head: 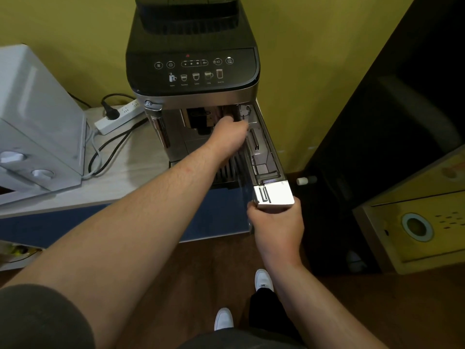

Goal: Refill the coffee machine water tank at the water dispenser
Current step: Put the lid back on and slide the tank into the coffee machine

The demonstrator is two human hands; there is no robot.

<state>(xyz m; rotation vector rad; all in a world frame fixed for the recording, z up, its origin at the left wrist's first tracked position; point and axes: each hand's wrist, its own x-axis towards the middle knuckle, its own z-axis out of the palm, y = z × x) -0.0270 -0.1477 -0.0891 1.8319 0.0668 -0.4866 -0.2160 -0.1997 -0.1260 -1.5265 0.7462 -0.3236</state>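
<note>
Two bare hands work at the coffee machine (192, 71) on the desk (141, 157). The right hand (276, 227) grips the near silver end of the water tank (264, 152), fingers wrapped under it; the tank sticks out toward the near side from the machine's right flank, partly drawn out, clear walls, lid on. The left hand (230, 137) presses against the machine front just left of the tank; whether its fingers close on anything I cannot tell. White power strip (118, 117) lies left of the machine, white appliance (37, 122) farther left.
</note>
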